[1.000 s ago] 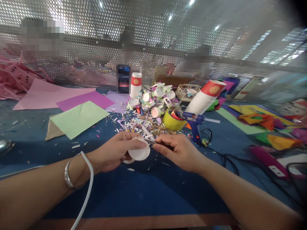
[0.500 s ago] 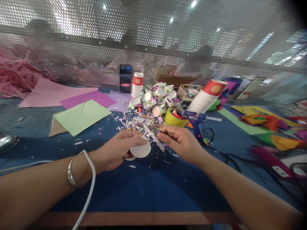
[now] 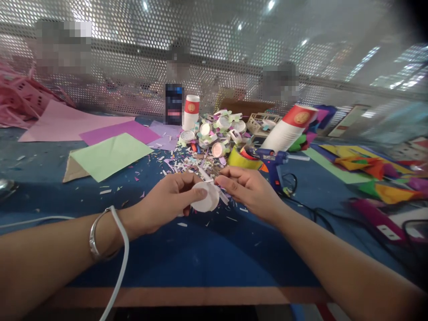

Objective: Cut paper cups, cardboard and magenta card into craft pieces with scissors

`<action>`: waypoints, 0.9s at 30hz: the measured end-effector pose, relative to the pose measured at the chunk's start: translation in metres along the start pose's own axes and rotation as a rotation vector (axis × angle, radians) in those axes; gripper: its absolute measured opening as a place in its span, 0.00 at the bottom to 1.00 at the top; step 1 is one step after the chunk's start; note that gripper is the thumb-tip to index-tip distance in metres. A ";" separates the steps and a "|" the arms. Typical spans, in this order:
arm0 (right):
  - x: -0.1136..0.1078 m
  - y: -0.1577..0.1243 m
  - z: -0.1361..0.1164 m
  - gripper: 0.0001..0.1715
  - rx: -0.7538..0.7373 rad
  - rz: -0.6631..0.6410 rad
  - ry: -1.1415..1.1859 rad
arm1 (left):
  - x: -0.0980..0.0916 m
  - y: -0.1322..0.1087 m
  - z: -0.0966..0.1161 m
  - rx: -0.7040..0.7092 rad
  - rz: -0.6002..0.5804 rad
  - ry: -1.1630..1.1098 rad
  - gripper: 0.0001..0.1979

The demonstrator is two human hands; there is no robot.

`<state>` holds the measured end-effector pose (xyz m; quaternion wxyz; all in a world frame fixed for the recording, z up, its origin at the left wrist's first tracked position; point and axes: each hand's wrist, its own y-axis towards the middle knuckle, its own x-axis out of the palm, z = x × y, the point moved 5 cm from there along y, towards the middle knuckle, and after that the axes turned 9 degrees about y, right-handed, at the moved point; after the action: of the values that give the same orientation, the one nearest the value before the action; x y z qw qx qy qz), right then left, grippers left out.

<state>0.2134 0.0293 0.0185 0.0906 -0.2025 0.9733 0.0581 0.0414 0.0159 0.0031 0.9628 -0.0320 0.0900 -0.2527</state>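
Observation:
My left hand (image 3: 177, 196) pinches a white paper disc (image 3: 200, 200) between thumb and fingers. A second round edge shows behind it on the right. Close by on the right, my right hand (image 3: 249, 189) is closed in a pinch at the disc's upper right edge; what its fingertips hold is too small to make out. Just beyond both hands lies a pale strip-like piece (image 3: 223, 196) among paper scraps (image 3: 182, 167). Behind the scraps rises a heap of small round paper pieces (image 3: 219, 129) with coloured tabs.
A blue glue gun (image 3: 276, 167) stands right of a yellow-green tape roll (image 3: 239, 158); its black cable runs right. Stacked paper cups (image 3: 287, 129) lean behind, another cup stack (image 3: 191, 113) stands upright. Coloured sheets (image 3: 113, 154) lie left. A purple power strip (image 3: 377, 220) is at right.
My left hand has moved right and slightly up with the disc, and the second disc edge now shows on its right. My right hand has shifted slightly left, so the hands are closer together.

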 end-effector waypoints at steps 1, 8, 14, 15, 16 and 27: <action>0.001 0.000 -0.001 0.21 0.002 -0.009 -0.002 | 0.000 0.000 0.001 0.012 0.005 0.013 0.10; 0.002 -0.001 -0.001 0.21 0.020 -0.011 0.032 | -0.001 -0.002 0.005 0.083 0.059 0.051 0.09; 0.005 -0.003 0.002 0.22 0.047 -0.015 0.048 | -0.002 -0.002 0.005 0.135 0.094 0.084 0.10; 0.005 -0.003 0.002 0.22 0.051 -0.017 0.045 | -0.002 -0.003 0.005 0.138 0.109 0.088 0.11; 0.005 -0.003 0.002 0.23 0.054 -0.017 0.038 | -0.003 -0.003 0.005 0.141 0.123 0.086 0.11; 0.006 -0.008 -0.007 0.23 -0.020 -0.055 -0.107 | -0.004 -0.003 0.006 0.207 0.139 -0.064 0.13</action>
<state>0.2102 0.0192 0.0239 0.1420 -0.2268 0.9605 0.0761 0.0373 0.0156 0.0098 0.9786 0.0656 0.0346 -0.1922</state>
